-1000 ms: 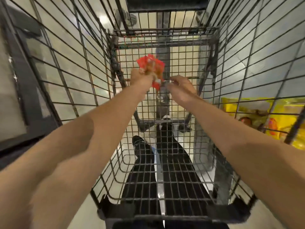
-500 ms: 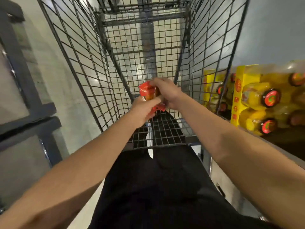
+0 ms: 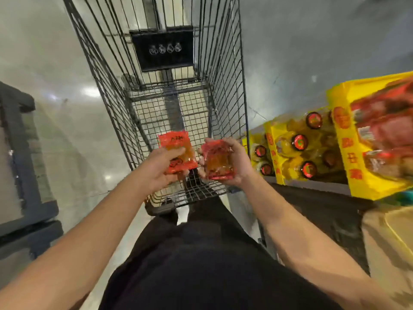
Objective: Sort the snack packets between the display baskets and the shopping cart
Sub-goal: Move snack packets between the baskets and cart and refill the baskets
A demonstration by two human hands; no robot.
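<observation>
At the centre of the frame, above the near end of a black wire shopping cart [image 3: 125,90], two hands each hold a red snack packet. The left hand [image 3: 157,168] grips its packet [image 3: 176,153] from below, thumb laid across the front and fingers curled behind, so the packet stands nearly upright with its printed face toward the camera. The right hand [image 3: 238,163] cradles the second packet [image 3: 218,161] in its palm, fingers wrapped round the far edge and thumb at the lower corner; this packet is tilted slightly and looks crinkled and glossy. The two packets sit just beside each other with a narrow gap between them. Beyond them the cart's mesh floor shows through to the pale shop floor, and a black plaque [image 3: 162,49] with small white symbols hangs on the far wall of the cart in the upper middle. At the right of the frame, yellow display boxes [image 3: 350,162] hold bottles with red caps [image 3: 299,142] and blurred red packs. A dark shelf frame [image 3: 20,153] stands at the left edge. The person's black clothing fills the lower middle.
</observation>
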